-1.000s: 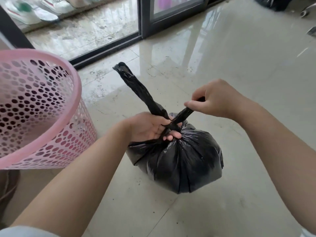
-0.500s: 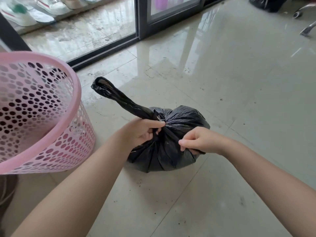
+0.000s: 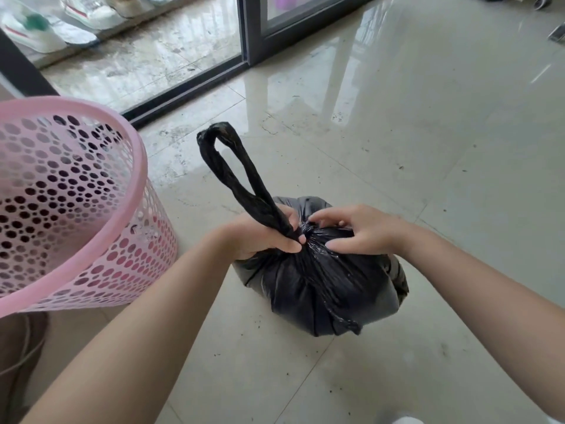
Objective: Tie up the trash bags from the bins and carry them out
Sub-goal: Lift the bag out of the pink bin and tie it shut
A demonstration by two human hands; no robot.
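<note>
A full black trash bag (image 3: 321, 289) sits on the tiled floor in front of me. Its neck is twisted into a long strip that now stands up as a folded loop (image 3: 232, 166). My left hand (image 3: 263, 237) is closed around the base of that loop at the bag's gathered top. My right hand (image 3: 357, 231) rests on the top of the bag just right of the knot, fingertips pressing into the plastic at the gather. A loose tail of plastic (image 3: 345, 322) hangs down the bag's near side.
A pink perforated plastic bin (image 3: 76, 209) stands tilted at the left, close to my left forearm. A dark sliding-door track (image 3: 189, 87) and frame run across the back, with shoes (image 3: 39, 29) beyond it. Glossy floor tiles (image 3: 428, 148) stretch right.
The twisted strip, a single strand before, is now doubled into a loop in my left hand. My right hand let go of the other end and moved up onto the gathered top.
</note>
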